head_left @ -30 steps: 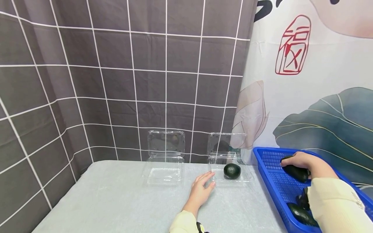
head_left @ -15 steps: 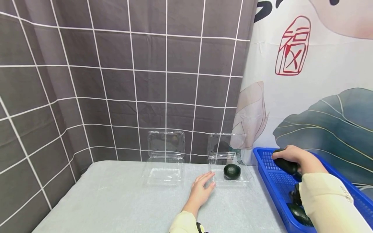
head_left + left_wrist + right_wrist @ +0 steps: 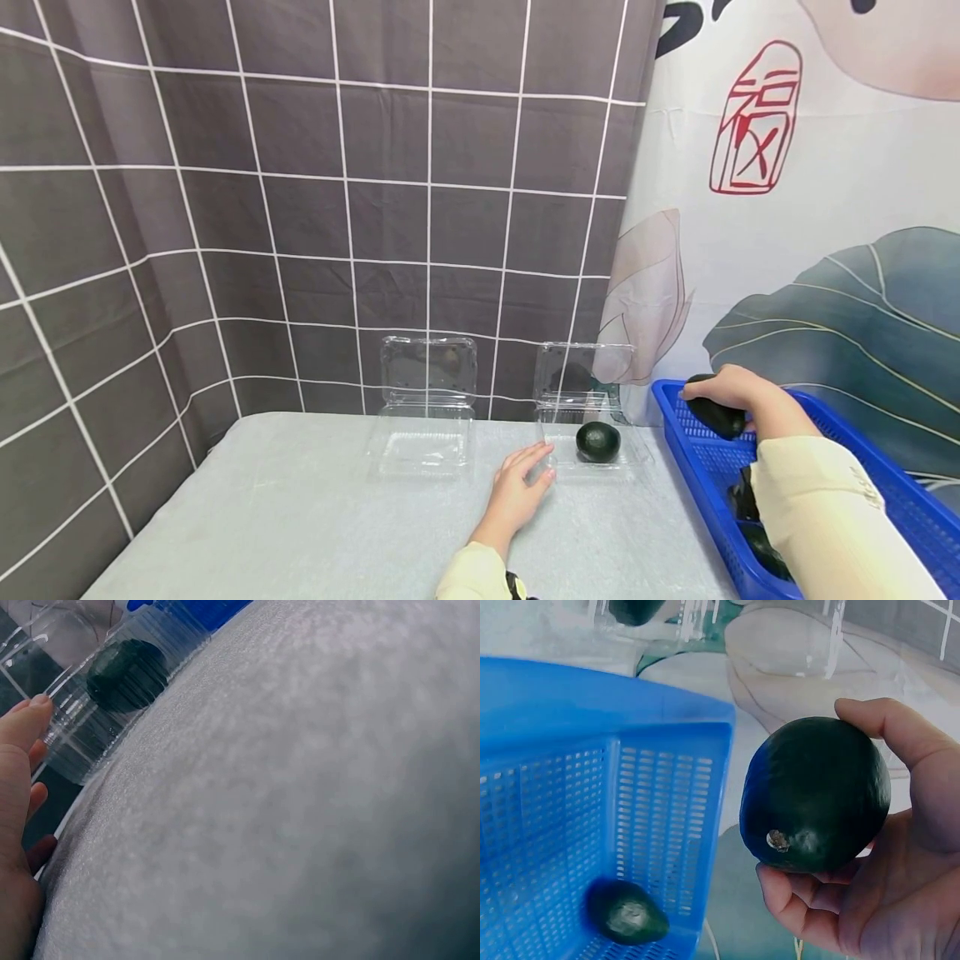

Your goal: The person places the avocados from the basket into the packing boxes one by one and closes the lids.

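My right hand [image 3: 761, 404] grips a dark green avocado [image 3: 817, 795], thumb on one side and fingers curled round the other. It holds the avocado above the far end of a blue plastic basket [image 3: 708, 500]. My left hand [image 3: 517, 492] lies low over the table, fingers extended, fingertips right at the near left edge of a clear plastic clamshell box [image 3: 558, 435]. One avocado [image 3: 597, 442] sits in that box, whose lid stands raised at the back. Another avocado [image 3: 626, 911] shows inside the basket in the right wrist view.
A second clear clamshell box [image 3: 423, 450], lid up, stands to the left on the grey-white table [image 3: 300, 517]. Further dark avocados [image 3: 765, 550] lie in the basket, partly behind my right sleeve. A grey checked curtain [image 3: 375, 208] hangs behind the table.
My right hand has moved left and slightly up with the avocado, toward the basket's far left corner. The left hand and both boxes have stayed in place.
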A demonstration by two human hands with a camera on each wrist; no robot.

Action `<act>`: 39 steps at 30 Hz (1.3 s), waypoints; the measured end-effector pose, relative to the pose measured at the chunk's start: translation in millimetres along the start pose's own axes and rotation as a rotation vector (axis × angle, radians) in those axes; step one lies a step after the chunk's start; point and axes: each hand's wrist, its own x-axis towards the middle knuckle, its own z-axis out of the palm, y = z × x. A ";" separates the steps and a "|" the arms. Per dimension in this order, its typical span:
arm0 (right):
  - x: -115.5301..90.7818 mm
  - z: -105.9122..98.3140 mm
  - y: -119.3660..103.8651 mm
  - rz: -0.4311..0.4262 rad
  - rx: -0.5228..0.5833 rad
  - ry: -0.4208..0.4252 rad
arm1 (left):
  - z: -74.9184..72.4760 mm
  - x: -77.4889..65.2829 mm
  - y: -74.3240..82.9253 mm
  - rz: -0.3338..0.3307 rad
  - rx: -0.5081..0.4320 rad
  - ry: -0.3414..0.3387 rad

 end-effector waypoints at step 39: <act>13.2 43.8 -58.7 -0.050 0.000 0.064 | 2.3 0.8 -4.0 0.020 -0.006 0.013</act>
